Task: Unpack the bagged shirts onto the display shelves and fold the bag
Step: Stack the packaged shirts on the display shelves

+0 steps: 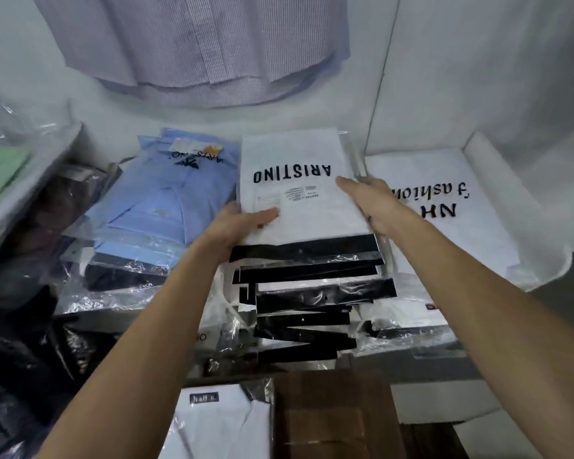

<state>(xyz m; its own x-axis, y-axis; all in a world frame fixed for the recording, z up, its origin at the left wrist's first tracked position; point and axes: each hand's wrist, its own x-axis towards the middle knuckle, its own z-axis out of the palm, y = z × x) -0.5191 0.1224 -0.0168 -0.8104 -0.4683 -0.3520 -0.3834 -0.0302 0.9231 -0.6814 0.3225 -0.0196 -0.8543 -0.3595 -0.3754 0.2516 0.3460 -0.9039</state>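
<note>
Bagged shirts (307, 286) stacked in a tall, slightly staggered pile at the middle of the display shelf (120, 321), black bands showing at the near ends. Topmost white packet (299, 183) printed ARISTINO, lettering upside down from this view, gripped at both sides. Left hand (236, 226) clamped on the packet's near-left corner, thumb lying on top, fingers tucked beneath. Right hand (375, 207) pressed along the right edge, thumb stretched flat across the top face, remaining fingers hidden down the side. Just beside the pile toward the shelf's left end, a light blue bagged shirt (159, 207) resting on darker packets in clear wrap. Touching the pile toward the right end, a white bag (444, 210) printed NH fashion, lying open and rumpled. Striped shirt (193, 44) hanging against the back wall above. Brown cardboard box (332, 415) below the shelf's front edge, beside another white wrapped shirt (219, 422).
</note>
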